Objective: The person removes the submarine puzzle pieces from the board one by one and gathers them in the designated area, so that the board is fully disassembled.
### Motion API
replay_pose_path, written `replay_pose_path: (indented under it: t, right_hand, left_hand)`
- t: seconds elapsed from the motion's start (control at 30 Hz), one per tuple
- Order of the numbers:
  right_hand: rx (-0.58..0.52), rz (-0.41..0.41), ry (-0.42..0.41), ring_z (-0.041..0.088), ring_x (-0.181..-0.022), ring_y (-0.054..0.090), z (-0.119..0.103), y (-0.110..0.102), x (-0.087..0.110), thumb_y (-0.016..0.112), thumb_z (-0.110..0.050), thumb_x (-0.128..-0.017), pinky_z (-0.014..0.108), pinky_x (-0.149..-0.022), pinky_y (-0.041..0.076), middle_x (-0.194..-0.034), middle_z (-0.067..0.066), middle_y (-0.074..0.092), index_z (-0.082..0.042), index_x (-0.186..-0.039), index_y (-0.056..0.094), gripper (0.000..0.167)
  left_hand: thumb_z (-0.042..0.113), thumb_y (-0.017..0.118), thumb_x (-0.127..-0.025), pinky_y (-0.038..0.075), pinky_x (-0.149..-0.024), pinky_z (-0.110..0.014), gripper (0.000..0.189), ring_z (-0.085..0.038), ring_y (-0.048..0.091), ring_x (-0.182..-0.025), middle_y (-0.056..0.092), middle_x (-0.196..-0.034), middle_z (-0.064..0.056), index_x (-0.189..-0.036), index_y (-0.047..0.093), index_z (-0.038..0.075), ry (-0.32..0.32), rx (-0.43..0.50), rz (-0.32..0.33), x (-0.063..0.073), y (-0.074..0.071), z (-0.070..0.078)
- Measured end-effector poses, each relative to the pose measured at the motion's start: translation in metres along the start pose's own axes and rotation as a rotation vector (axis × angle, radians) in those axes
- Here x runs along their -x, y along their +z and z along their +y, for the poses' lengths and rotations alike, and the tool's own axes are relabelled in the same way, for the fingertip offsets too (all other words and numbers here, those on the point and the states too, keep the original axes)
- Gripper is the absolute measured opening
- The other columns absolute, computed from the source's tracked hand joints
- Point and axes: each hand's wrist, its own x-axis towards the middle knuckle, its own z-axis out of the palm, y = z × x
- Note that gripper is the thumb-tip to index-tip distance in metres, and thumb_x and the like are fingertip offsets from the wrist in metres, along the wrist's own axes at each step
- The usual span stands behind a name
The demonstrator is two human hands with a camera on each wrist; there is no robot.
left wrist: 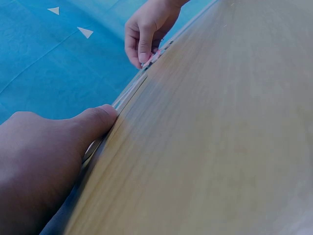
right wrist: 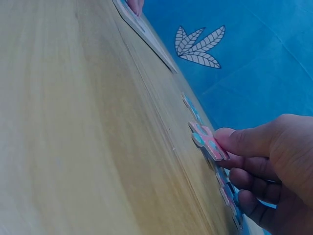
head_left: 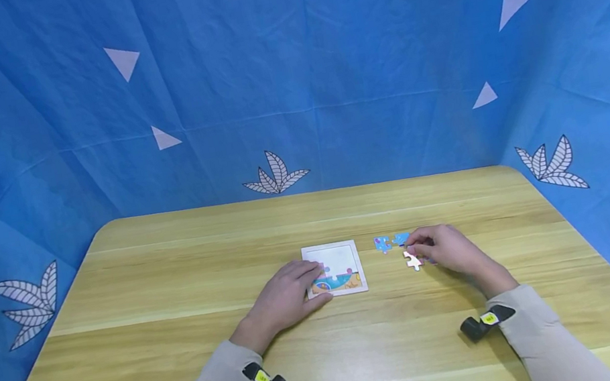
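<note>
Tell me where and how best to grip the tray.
I'd grip the tray at its near-left corner, coming from the left, thumb on the near edge, fingers over the left rim. It lies flat and thin on the table, with a pale border to hold. The left hand rests there; loose pieces and the right hand are off its right side.

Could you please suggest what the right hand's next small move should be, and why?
Probably carry the puzzle piece leftward to the puzzle frame: the right hand pinches that piece, while the left hand rests on the frame, whose upper area looks bare.
</note>
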Motion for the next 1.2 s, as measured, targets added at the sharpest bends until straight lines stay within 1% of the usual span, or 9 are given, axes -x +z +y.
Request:
replay_pose_path:
  t: [0.27, 0.5, 0.67, 0.77, 0.9, 1.07, 1.13, 1.2]
  right_hand:
    - [0.030, 0.007, -0.030, 0.014, -0.061, 0.054, -0.001, 0.000, 0.001, 0.064, -0.018, -0.096, 0.028, -0.054, 0.047, -0.075, -0.004, 0.064, -0.010, -0.105, 0.074, 0.015]
    - [0.055, 0.021, -0.046, 0.013, -0.061, 0.055, 0.000, -0.001, 0.001, 0.068, -0.019, -0.094, 0.032, -0.061, 0.048, -0.085, -0.003, 0.068, -0.011, -0.103, 0.074, 0.014]
    - [0.053, 0.032, -0.049, 0.013, -0.067, 0.056, -0.002, -0.003, 0.001, 0.066, -0.020, -0.095, 0.033, -0.065, 0.048, -0.090, -0.001, 0.069, -0.011, -0.105, 0.074, 0.016]
    - [0.055, 0.040, -0.055, 0.014, -0.068, 0.055, -0.005, -0.004, 0.002, 0.065, -0.021, -0.096, 0.032, -0.063, 0.047, -0.090, -0.001, 0.069, -0.011, -0.106, 0.074, 0.017]
    - [0.040, 0.044, -0.071, 0.014, -0.064, 0.056, -0.010, -0.003, 0.003, 0.065, -0.019, -0.096, 0.031, -0.058, 0.049, -0.086, -0.001, 0.069, -0.009, -0.107, 0.073, 0.017]
    - [0.038, 0.062, -0.128, 0.012, -0.068, 0.059, -0.020, 0.002, 0.004, 0.067, -0.017, -0.094, 0.030, -0.063, 0.050, -0.085, -0.001, 0.068, -0.007, -0.105, 0.074, 0.016]
    - [0.032, 0.063, -0.146, 0.012, -0.069, 0.060, -0.024, 0.004, 0.004, 0.067, -0.016, -0.094, 0.030, -0.063, 0.050, -0.087, 0.000, 0.069, -0.007, -0.104, 0.074, 0.015]
    - [0.019, 0.059, -0.146, 0.013, -0.068, 0.060, -0.028, 0.007, 0.004, 0.067, -0.016, -0.094, 0.029, -0.060, 0.050, -0.090, 0.001, 0.069, -0.007, -0.104, 0.073, 0.015]
  left_hand:
    - [0.058, 0.053, -0.095, 0.032, -0.114, -0.038, 0.066, -0.024, 0.045, -0.133, 0.054, -0.141, -0.004, -0.139, 0.056, 0.009, 0.000, -0.003, 0.009, 0.000, 0.001, 0.000]
    - [0.058, 0.052, -0.095, 0.032, -0.114, -0.037, 0.066, -0.024, 0.045, -0.133, 0.053, -0.142, -0.004, -0.140, 0.055, 0.009, 0.001, -0.008, -0.002, 0.001, 0.000, 0.001]
    - [0.058, 0.052, -0.095, 0.032, -0.114, -0.037, 0.067, -0.024, 0.045, -0.134, 0.053, -0.142, -0.004, -0.140, 0.055, 0.009, 0.003, -0.004, 0.002, 0.001, 0.000, 0.000]
    - [0.058, 0.052, -0.095, 0.032, -0.114, -0.037, 0.066, -0.023, 0.045, -0.133, 0.053, -0.142, -0.004, -0.140, 0.055, 0.010, 0.005, -0.006, 0.007, 0.001, 0.001, -0.001]
    - [0.058, 0.052, -0.095, 0.032, -0.114, -0.037, 0.066, -0.023, 0.045, -0.133, 0.053, -0.142, -0.004, -0.140, 0.055, 0.010, 0.007, -0.007, 0.009, 0.000, 0.001, -0.001]
    - [0.058, 0.053, -0.095, 0.033, -0.114, -0.037, 0.066, -0.024, 0.046, -0.133, 0.053, -0.142, -0.005, -0.140, 0.055, 0.009, 0.009, -0.010, 0.010, 0.000, 0.001, -0.001]
    - [0.058, 0.052, -0.095, 0.033, -0.114, -0.037, 0.067, -0.024, 0.046, -0.133, 0.053, -0.142, -0.005, -0.140, 0.055, 0.009, 0.008, -0.011, 0.010, 0.000, 0.001, -0.001]
    - [0.059, 0.052, -0.095, 0.033, -0.114, -0.037, 0.068, -0.024, 0.045, -0.133, 0.053, -0.142, -0.005, -0.140, 0.054, 0.009, 0.005, -0.013, 0.006, 0.000, 0.001, -0.001]
